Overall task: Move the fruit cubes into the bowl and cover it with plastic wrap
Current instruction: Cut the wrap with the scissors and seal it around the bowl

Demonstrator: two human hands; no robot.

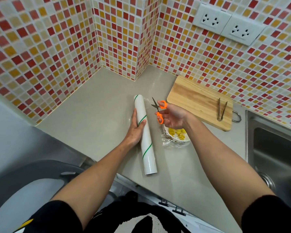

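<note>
White bowl (186, 142) of yellow fruit cubes (178, 132) under plastic film; left hand (136, 130) gripping wrap roll (145, 135), right hand (174, 117) fingers in orange scissors (159, 110).

Plastic wrap roll (144, 132): long white tube with thin green spiral stripes, held off the counter, clear film trailing rightward. Bowl (176, 137): white, on the grey countertop, holding yellow fruit cubes (179, 132), draped with crinkled clear film.

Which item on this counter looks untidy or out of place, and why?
The plastic wrap on the bowl of fruit cubes looks untidy: it is crumpled and bunched along the bowl's near rim rather than smooth. Nothing has visibly spilled on the counter.
</note>
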